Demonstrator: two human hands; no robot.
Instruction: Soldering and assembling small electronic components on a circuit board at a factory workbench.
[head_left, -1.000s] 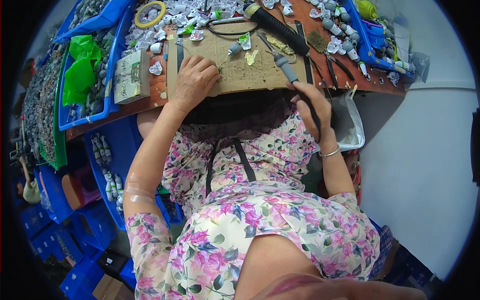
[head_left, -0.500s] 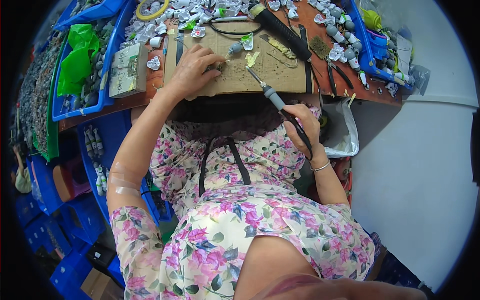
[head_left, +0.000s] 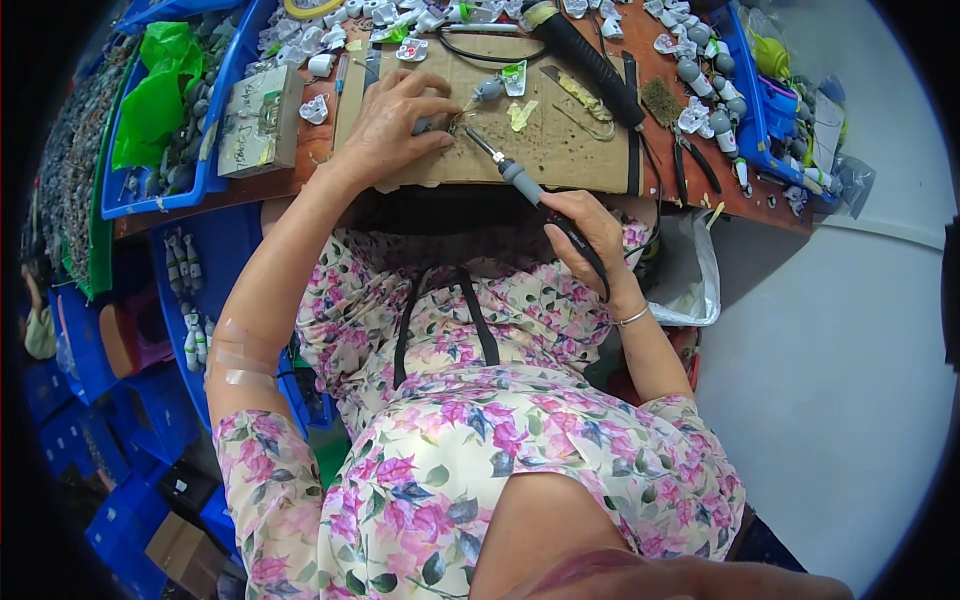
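My left hand (head_left: 392, 122) rests over the brown cardboard sheet (head_left: 575, 168), fingers closed on a small grey part (head_left: 424, 125) that they partly cover. Thin wires run from beside it toward a grey rounded piece (head_left: 487, 90), which lies against a white and green shell piece (head_left: 514, 78). In my right hand (head_left: 590, 238) is a soldering iron (head_left: 523, 182), gripped by its dark handle. Its metal tip points up and left, close to the wires by my left fingertips. Whether the tip touches them I cannot tell. A pale yellow scrap (head_left: 521, 116) lies right of the tip.
Beyond the cardboard are heaped white shells (head_left: 290, 48) and a thick black-handled tool (head_left: 585, 65). Pliers (head_left: 695, 165) and a brown sponge (head_left: 661, 102) lie at the right. Blue bins (head_left: 208, 190) flank the work surface, with a pale box (head_left: 258, 120) at the left.
The soldering iron's tip has moved left and closer to my left hand. A grey part now shows between my left fingers. The whole view has shifted slightly.
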